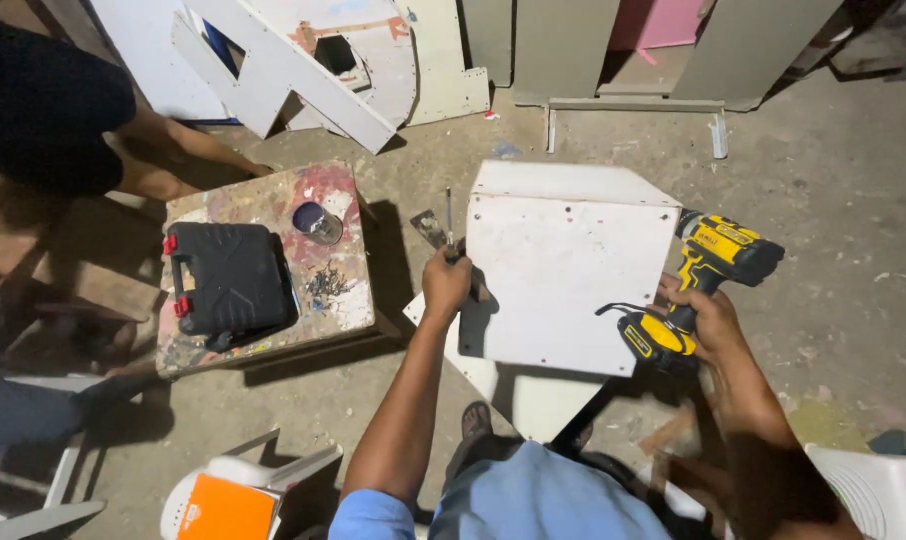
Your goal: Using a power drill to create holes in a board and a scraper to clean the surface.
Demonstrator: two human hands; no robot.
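Beside the white box (563,270), right hand (708,315) grips a drill (703,280) (yellow), left hand (446,283) clutches a chisel (435,232).

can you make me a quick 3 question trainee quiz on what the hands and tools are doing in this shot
1. True or false: the right hand holds the yellow and black cordless drill against the right edge of the white box.
2. What does the left hand grip at the box's left edge? A) a paint roller B) slim metal tools, one a flat blade C) a tape measure
3. Fill in: on the paint-stained stool lie a black tool case, a small tin and a heap of ____.

Key: 1 true; 2 B; 3 screws, as far as their size lets one tell.
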